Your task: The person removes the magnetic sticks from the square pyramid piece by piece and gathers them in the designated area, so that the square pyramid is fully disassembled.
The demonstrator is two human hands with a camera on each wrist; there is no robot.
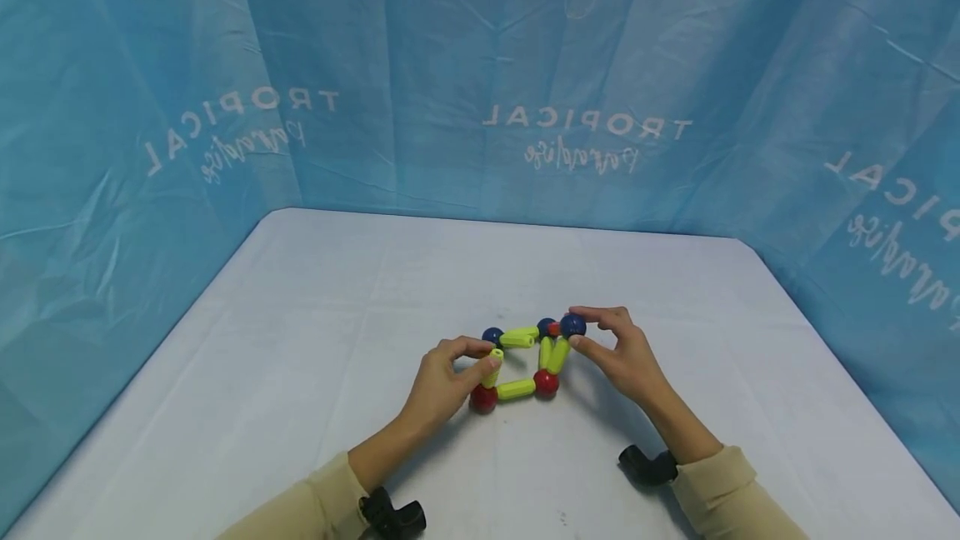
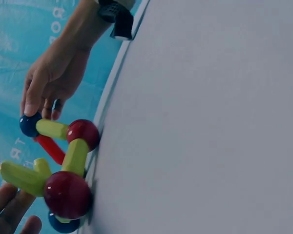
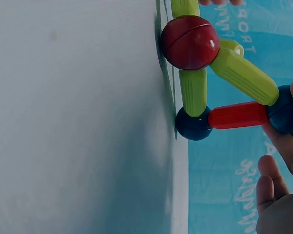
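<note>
A structure of yellow-green rods and red and blue balls, like a magnetic building set, stands at the middle of the table. My left hand (image 1: 444, 377) pinches an upright yellow-green rod (image 1: 491, 368) that rises from the front-left red ball (image 1: 483, 399). At the other end, my right hand (image 1: 626, 352) holds a raised blue ball (image 1: 573, 325) between thumb and fingers. From that ball a red rod (image 3: 238, 115) runs down to a lower blue ball (image 3: 194, 125), and a yellow-green rod (image 3: 246, 77) slopes to the front-right red ball (image 3: 190, 42).
The structure's back-left blue ball (image 1: 492, 337) sits behind the left fingertips. A white cloth covers the table (image 1: 360, 273). Blue printed curtains (image 1: 450, 65) enclose the back and sides. Black wrist cameras (image 1: 648, 467) are strapped at both sleeves.
</note>
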